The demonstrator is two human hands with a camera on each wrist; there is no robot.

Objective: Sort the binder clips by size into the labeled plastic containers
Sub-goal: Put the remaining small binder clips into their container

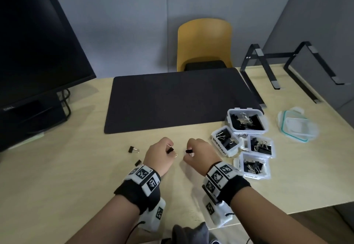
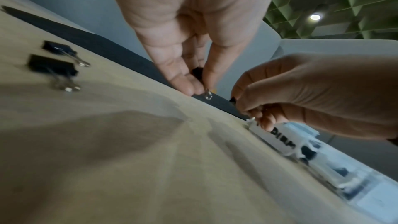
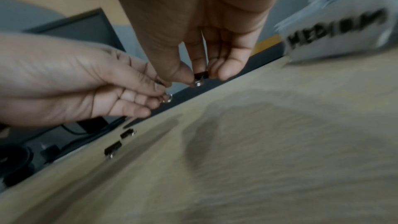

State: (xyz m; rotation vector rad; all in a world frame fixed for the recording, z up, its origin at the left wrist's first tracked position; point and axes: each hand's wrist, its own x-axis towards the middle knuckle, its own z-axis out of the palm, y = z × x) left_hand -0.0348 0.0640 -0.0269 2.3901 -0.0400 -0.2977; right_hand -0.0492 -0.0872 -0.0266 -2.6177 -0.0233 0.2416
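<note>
Clips (image 1: 133,149) lie loose at the lower left of the head view, two on the desk (image 1: 76,167). Your left hand (image 1: 160,157) pinches one small clip (image 1: 170,150); your right hand (image 1: 199,154) pinches another (image 1: 189,151). Expect them to be light, stiff and slick. Grip the black body, not the wire loops. Containers (image 1: 226,143) stand at lower right.
</note>
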